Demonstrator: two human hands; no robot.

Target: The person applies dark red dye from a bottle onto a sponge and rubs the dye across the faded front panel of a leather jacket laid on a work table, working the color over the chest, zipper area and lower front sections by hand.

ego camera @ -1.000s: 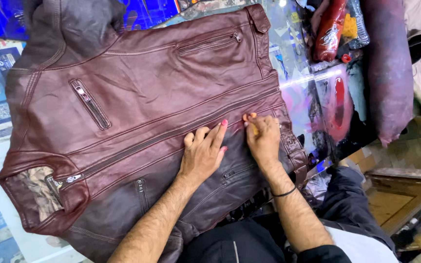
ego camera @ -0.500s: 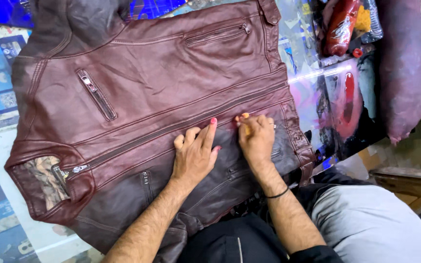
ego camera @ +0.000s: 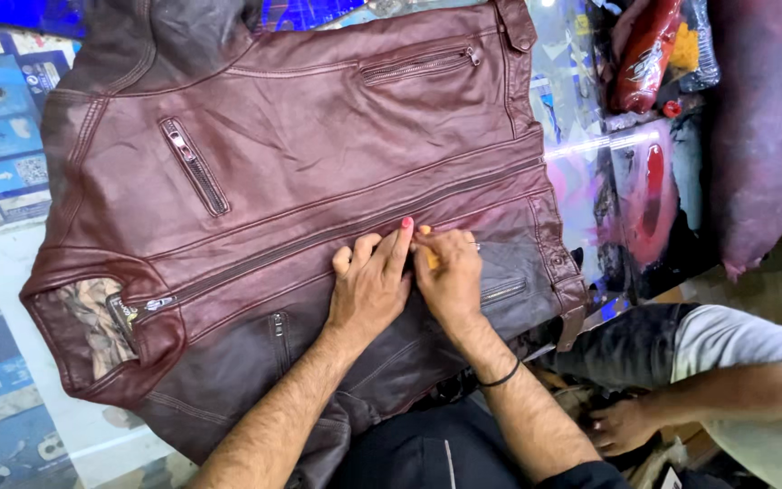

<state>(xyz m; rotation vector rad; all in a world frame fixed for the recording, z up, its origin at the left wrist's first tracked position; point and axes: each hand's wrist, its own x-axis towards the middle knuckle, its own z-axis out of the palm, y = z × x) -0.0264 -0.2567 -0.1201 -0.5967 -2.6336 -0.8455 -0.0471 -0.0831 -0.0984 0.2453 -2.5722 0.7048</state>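
I see a maroon leather jacket (ego camera: 319, 208) spread flat, front up, across a table (ego camera: 11, 272) covered in blue printed sheets, and I take the jacket as my landmark for everything else. Its hide is smooth with a soft sheen, darker and duller toward the sleeve nearest me, and it is seamed in long stitched panels. A closed front zipper (ego camera: 337, 237) runs its length from the collar to the hem; a patterned lining shows at the folded collar (ego camera: 92, 317). Two short metal pocket zips sit on the far panel, one slanted, one near the hem. My left hand (ego camera: 371, 285) lies flat and open on the near panel just beside the zipper, fingers together, holding nothing. My right hand (ego camera: 452, 272) rests touching it, fingers curled down onto the leather by the zipper line; something small and yellow shows at the fingertips, but I cannot tell what it is or whether it is gripped. A dark band circles that wrist. Beyond the jacket's hem lie a red bottle (ego camera: 644, 54) and a long purple-grey roll (ego camera: 753, 136). Beside the hem's near corner another person's hand (ego camera: 622, 426) rests low.
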